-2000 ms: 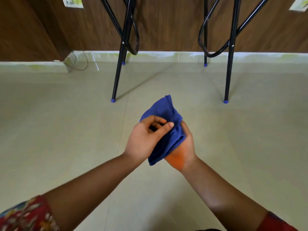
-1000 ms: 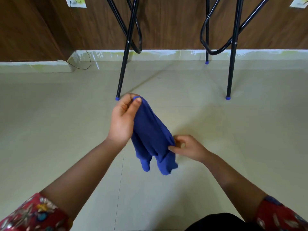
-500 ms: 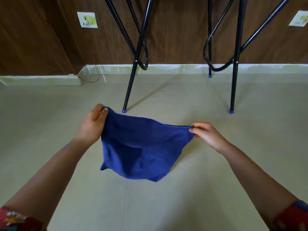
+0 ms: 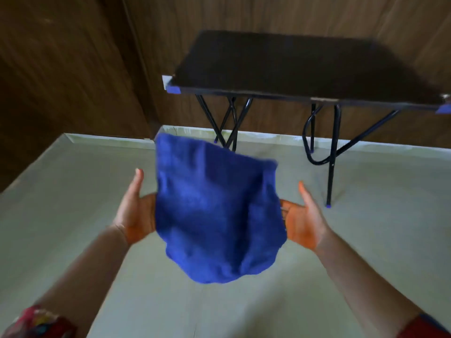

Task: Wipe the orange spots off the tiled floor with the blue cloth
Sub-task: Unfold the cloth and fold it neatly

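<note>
Dark table [image 4: 305, 67] against wood-panelled wall [image 4: 73, 57]

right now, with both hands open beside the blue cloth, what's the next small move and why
Probably close both hands on the blue cloth to catch it: the left hand and right hand flank it, palms open, gripping nothing, and it looks loose above the tiled floor.

Black folding table [image 4: 305, 67] on thin black legs with blue feet, dark wood-panelled wall [image 4: 73, 57], pale skirting [image 4: 109, 139]
</note>
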Demonstrator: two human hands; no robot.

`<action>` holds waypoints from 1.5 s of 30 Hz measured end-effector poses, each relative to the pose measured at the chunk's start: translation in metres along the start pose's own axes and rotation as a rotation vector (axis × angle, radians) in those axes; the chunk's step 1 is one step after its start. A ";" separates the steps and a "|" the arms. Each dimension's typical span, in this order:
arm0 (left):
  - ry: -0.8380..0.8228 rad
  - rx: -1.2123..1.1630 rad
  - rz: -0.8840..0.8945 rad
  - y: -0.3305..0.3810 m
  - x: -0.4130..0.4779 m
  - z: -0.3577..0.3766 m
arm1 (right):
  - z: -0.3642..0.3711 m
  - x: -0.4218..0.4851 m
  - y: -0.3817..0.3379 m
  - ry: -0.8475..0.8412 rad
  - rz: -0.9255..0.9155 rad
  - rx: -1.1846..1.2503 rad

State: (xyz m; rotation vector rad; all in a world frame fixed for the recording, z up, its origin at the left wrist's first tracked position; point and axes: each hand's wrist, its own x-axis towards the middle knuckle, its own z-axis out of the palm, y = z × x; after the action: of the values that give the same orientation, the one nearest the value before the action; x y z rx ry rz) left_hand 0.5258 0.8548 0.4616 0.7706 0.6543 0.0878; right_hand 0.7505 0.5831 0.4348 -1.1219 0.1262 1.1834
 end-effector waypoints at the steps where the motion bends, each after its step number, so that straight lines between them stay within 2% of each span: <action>1: 0.011 0.038 -0.049 0.001 -0.013 0.010 | 0.011 -0.014 -0.002 0.030 0.019 -0.111; 3: 0.148 0.207 -0.013 0.016 -0.038 0.027 | 0.040 -0.043 -0.024 0.102 -0.065 -0.268; 6: 0.396 0.455 0.106 0.058 -0.072 0.051 | 0.081 -0.088 -0.073 0.189 -0.217 -0.305; 8: 0.450 0.647 0.105 0.089 -0.094 0.063 | 0.098 -0.118 -0.103 0.225 -0.284 -0.363; 11: 0.510 0.798 0.140 0.127 -0.125 0.079 | 0.118 -0.159 -0.137 0.364 -0.381 -0.432; 13: 0.619 0.890 0.244 0.146 -0.139 0.091 | 0.133 -0.181 -0.151 0.435 -0.438 -0.457; 15: 0.682 0.868 0.369 0.164 -0.154 0.107 | 0.150 -0.201 -0.161 0.459 -0.506 -0.446; 18: 0.525 0.769 0.538 0.193 -0.169 0.126 | 0.164 -0.223 -0.177 0.381 -0.643 -0.577; 21: 0.334 0.855 0.584 0.217 -0.181 0.137 | 0.170 -0.235 -0.190 0.399 -0.737 -0.867; 22: 0.322 1.002 0.577 0.225 -0.185 0.140 | 0.171 -0.237 -0.193 0.462 -0.762 -1.058; 24: 0.331 1.479 0.581 0.238 -0.188 0.142 | 0.174 -0.239 -0.195 0.615 -0.766 -1.509; 26: 0.322 1.741 0.555 0.248 -0.192 0.145 | 0.180 -0.243 -0.198 0.652 -0.704 -1.687; 28: 0.177 1.696 0.498 0.256 -0.193 0.136 | 0.179 -0.248 -0.200 0.581 -0.610 -1.646; 29: 0.097 1.510 0.451 0.262 -0.193 0.130 | 0.176 -0.251 -0.205 0.497 -0.561 -1.542; 31: 0.014 1.057 0.329 0.272 -0.198 0.122 | 0.174 -0.262 -0.211 0.299 -0.477 -1.133; 33: 0.006 0.757 0.300 0.274 -0.197 0.114 | 0.174 -0.265 -0.208 0.157 -0.500 -0.676; 35: 0.015 0.764 0.232 0.260 -0.192 0.110 | 0.175 -0.254 -0.188 0.142 -0.433 -0.334; 39: 0.104 0.999 -0.008 0.204 -0.179 0.106 | 0.164 -0.224 -0.122 0.318 -0.101 -0.253; 41: 0.196 1.069 0.028 0.193 -0.171 0.103 | 0.154 -0.222 -0.108 0.299 -0.062 -0.237; 43: 0.284 1.084 0.119 0.192 -0.167 0.104 | 0.147 -0.228 -0.105 0.213 -0.113 -0.230; 45: 0.288 1.021 0.189 0.195 -0.167 0.110 | 0.143 -0.230 -0.101 0.204 -0.147 -0.250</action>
State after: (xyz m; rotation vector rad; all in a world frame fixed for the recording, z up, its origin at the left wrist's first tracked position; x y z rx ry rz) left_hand 0.4865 0.8773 0.7368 1.8289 0.8993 0.0313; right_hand 0.6645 0.5424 0.7076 -1.4474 0.0514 0.9703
